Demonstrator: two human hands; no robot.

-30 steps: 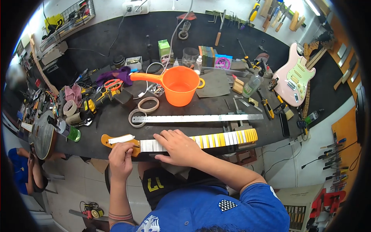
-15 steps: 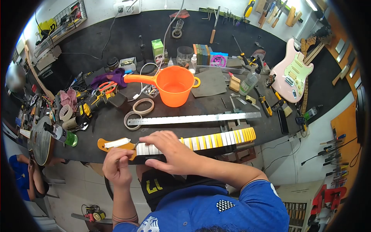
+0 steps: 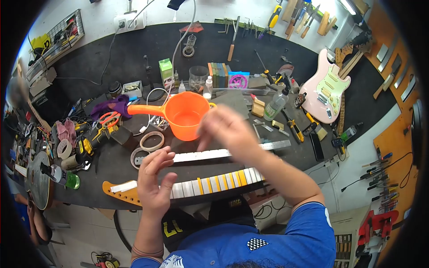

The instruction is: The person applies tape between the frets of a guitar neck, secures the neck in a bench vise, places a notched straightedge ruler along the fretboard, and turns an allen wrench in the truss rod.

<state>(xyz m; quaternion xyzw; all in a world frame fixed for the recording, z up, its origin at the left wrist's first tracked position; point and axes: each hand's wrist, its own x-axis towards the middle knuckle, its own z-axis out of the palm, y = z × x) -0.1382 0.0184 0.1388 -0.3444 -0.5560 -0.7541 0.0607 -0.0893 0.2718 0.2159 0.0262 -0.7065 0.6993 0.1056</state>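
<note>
A guitar neck with white and yellow strips across its fretboard lies along the bench's front edge, its orange headstock at the left. My left hand is over the neck beside the headstock, thumb apart from the fingers, with nothing seen in it. Motion smears my right hand, raised at the right side of an orange dipper and above a long metal ruler; whether it holds anything is hidden. Part of the ruler is covered by my right hand and forearm.
Two tape rolls are left of the ruler. A green-liquid bottle stands at the left, a clear spray bottle behind right. Pliers and a pink guitar are at the right. Another person's arm shows at lower left.
My right hand has lifted off the neck and moved up and right towards the dipper. My left hand has opened and shifted right. The view has shifted, so bench items appear lower and further left.
</note>
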